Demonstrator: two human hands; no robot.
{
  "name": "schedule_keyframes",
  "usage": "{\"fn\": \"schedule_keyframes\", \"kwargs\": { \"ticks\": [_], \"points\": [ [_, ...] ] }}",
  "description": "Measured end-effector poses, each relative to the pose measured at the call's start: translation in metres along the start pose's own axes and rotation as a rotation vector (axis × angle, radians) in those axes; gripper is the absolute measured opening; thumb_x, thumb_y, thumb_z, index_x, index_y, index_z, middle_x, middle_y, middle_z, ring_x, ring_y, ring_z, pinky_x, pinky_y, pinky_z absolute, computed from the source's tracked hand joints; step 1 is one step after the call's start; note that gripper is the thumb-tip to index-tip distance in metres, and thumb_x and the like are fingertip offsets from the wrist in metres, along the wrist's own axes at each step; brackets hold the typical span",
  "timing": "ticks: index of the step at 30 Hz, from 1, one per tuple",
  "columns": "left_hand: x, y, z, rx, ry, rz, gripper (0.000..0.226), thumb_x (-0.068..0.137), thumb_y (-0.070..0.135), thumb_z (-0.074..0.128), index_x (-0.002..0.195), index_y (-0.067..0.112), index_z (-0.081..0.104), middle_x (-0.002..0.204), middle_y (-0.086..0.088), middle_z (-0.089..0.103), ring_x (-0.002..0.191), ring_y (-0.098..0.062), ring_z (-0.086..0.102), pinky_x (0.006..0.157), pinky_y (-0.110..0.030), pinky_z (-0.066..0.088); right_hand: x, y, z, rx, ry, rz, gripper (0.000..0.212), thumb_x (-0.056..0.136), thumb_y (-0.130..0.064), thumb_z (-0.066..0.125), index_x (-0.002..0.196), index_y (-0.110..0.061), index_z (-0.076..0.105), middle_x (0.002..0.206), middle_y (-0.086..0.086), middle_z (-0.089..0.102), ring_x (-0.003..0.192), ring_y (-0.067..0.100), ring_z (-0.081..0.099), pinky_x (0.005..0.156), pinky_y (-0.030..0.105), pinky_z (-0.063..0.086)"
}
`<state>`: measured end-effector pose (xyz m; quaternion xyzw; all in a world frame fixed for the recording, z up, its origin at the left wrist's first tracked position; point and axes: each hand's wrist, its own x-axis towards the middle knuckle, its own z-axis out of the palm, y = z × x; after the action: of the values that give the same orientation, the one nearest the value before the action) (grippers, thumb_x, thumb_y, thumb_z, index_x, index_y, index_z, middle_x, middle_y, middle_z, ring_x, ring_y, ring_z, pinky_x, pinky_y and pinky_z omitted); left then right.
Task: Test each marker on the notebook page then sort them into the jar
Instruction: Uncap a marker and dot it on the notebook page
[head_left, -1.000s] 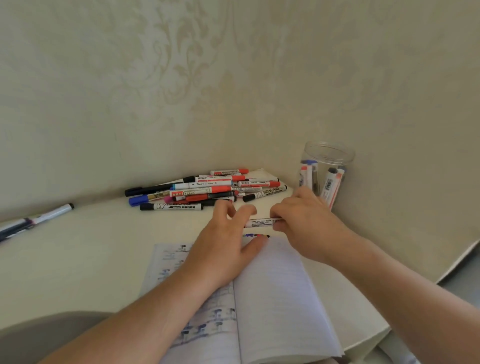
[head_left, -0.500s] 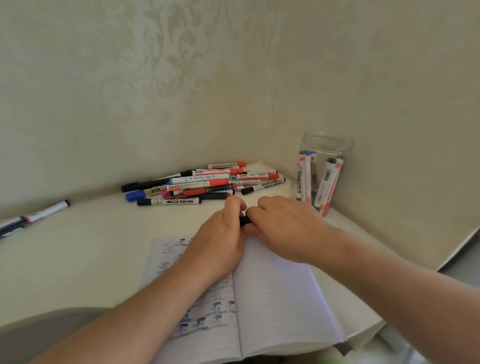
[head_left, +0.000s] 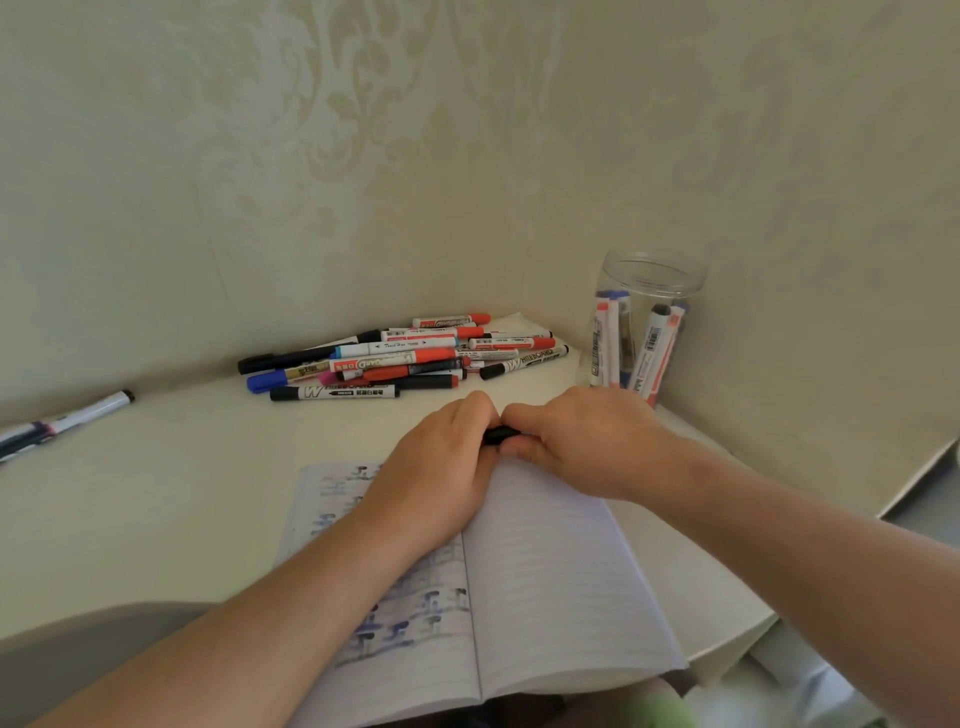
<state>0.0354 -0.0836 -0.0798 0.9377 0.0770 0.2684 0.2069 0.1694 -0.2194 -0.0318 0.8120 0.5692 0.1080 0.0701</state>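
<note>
Loose marker (head_left: 78, 415): lies alone at the table's (head_left: 156, 493) far left edge.
Marker pile (head_left: 400, 358): red, black and blue markers heaped against the wall, behind the notebook.
Notebook (head_left: 545, 571): open on the table, scribbles on its left page.
Left hand (head_left: 441, 467): rests over the notebook's top edge, fingers curled round the black marker (head_left: 500, 434).
Right hand (head_left: 587, 441): grips the same marker's other end, touching the left hand.
Jar (head_left: 644, 322): clear, upright in the right corner, several markers standing inside.
</note>
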Motion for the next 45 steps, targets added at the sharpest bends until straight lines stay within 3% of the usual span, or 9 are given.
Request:
{"fn": "schedule_keyframes", "kwargs": {
  "ticks": [3,6,10,12,14,18,22,26,45],
  "points": [
    [0.000,0.002,0.000,0.016,0.001,-0.017,0.015,0.103,0.031,0.057,0.100,0.021,0.047,0.091,0.007,0.054,0.080,-0.012,0.051,0.068,-0.033,0.046,-0.008,0.006,-0.006,0.080,0.008,0.125,0.060,0.090,-0.086,0.025,0.113,-0.032,0.035,0.082,-0.007,0.054,0.081,0.023,0.061,0.064,0.038,0.047],
    [0.000,0.003,-0.001,0.029,0.012,-0.028,0.018,0.097,0.029,0.060,0.090,0.023,0.044,0.085,0.010,0.048,0.073,-0.008,0.047,0.060,-0.029,0.041,-0.025,0.026,-0.013,0.353,-0.044,0.277,0.035,0.101,-0.062,0.040,0.095,-0.028,0.035,0.082,-0.004,0.057,0.075,0.019,0.054,0.064,0.039,0.043],
    [0.000,0.003,-0.004,0.040,-0.098,0.019,0.019,0.088,0.020,0.055,0.082,0.026,0.038,0.076,0.009,0.045,0.068,-0.012,0.044,0.057,-0.033,0.030,-0.050,0.042,-0.018,1.443,0.069,0.399,0.038,0.098,-0.002,0.036,0.080,-0.020,0.064,0.087,0.009,0.070,0.077,0.024,0.055,0.064,0.038,0.047],
    [0.000,0.000,-0.002,0.044,-0.174,0.057,0.012,0.094,0.020,0.047,0.093,0.031,0.044,0.080,0.010,0.048,0.072,-0.013,0.046,0.062,-0.032,0.032,-0.055,0.046,-0.014,1.965,0.142,0.383,0.048,0.079,0.009,0.038,0.085,-0.019,0.077,0.096,0.015,0.073,0.082,0.025,0.061,0.062,0.032,0.052],
    [0.001,-0.001,-0.002,0.087,-0.258,0.073,0.031,0.101,0.023,0.040,0.121,0.043,0.053,0.090,0.012,0.051,0.082,-0.011,0.050,0.070,-0.030,0.038,-0.057,0.045,-0.007,2.132,0.198,0.342,0.045,0.082,0.007,0.050,0.094,-0.023,0.081,0.099,0.012,0.074,0.086,0.023,0.065,0.064,0.028,0.054],
    [0.010,0.005,-0.004,0.233,-0.445,0.062,0.044,0.103,0.039,0.037,0.141,0.058,0.048,0.092,0.016,0.042,0.097,-0.012,0.051,0.077,-0.029,0.032,-0.047,0.036,0.013,2.041,0.151,0.249,0.031,0.073,-0.031,0.093,0.095,-0.022,0.073,0.083,0.006,0.062,0.069,0.016,0.055,0.056,0.024,0.042],
    [0.017,0.013,-0.003,0.309,-0.568,0.053,0.050,0.099,0.063,0.038,0.149,0.063,0.031,0.095,0.013,0.041,0.099,-0.017,0.048,0.078,-0.032,0.036,-0.023,0.031,0.022,1.797,0.181,0.392,0.022,0.097,-0.028,0.063,0.082,-0.016,0.054,0.056,0.006,0.036,0.053,0.017,0.025,0.047,0.027,0.016],
    [0.014,0.013,0.000,0.292,-0.531,0.041,0.050,0.099,0.062,0.037,0.149,0.065,0.029,0.092,0.014,0.041,0.095,-0.017,0.045,0.074,-0.033,0.033,-0.013,0.027,0.030,1.524,0.231,0.376,0.022,0.092,-0.001,0.068,0.078,-0.014,0.057,0.056,-0.001,0.049,0.048,0.012,0.039,0.043,0.021,0.030],
    [0.011,0.013,0.004,0.255,-0.451,-0.037,0.051,0.095,0.064,0.038,0.145,0.068,0.031,0.087,0.015,0.041,0.089,-0.012,0.038,0.072,-0.032,0.028,-0.004,0.024,0.039,1.325,0.268,0.630,0.030,0.083,-0.003,0.068,0.064,-0.013,0.047,0.055,0.012,0.061,0.049,0.021,0.055,0.044,0.029,0.046]
  ]
}}
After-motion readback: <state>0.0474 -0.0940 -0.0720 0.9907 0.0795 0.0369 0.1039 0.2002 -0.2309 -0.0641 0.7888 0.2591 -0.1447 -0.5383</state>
